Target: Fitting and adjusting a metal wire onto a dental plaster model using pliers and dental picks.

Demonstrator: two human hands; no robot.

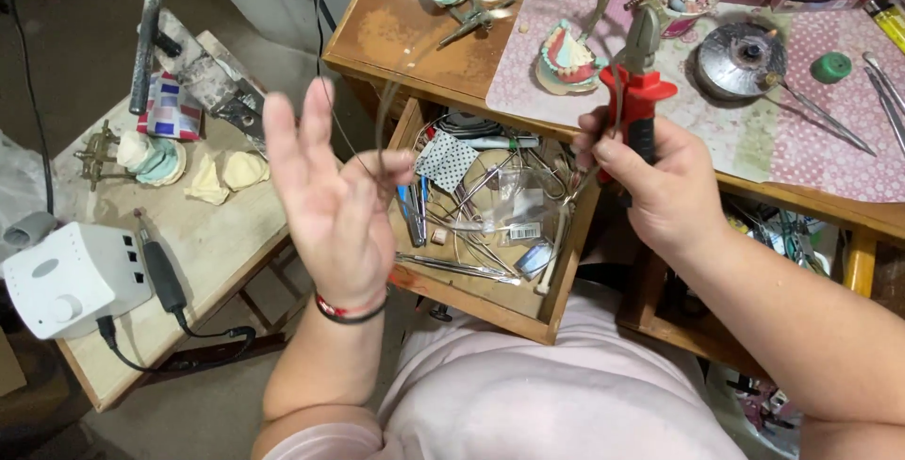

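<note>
A cluttered workbench (415,26) of brown wood fills the upper part of the view, partly covered by a pink patterned mat (811,139), with an open drawer (556,300) beneath it holding loose tools and wires. The right hand (660,187) is closed in a fist around the red handles of a pair of pliers (639,73); the tool stands nearly upright, its long axis vertical, metal nose pointing up and away from the person, above the bench edge. A thin wire (396,83) arcs from the pliers' nose leftward and down in a broad curve — its far end meets the left hand (330,196) in front of the drawer. That hand is raised palm toward the camera, three fingers spread and pointing up, while thumb and forefinger pinch the wire's end. A red and black band sits on the left wrist. On the mat lie a dental cast (567,59) and a round metal dish (740,59). To the left, a lower side table (217,253) carries a white control unit (66,276) with a dark handpiece — and several pale plaster pieces.
</note>
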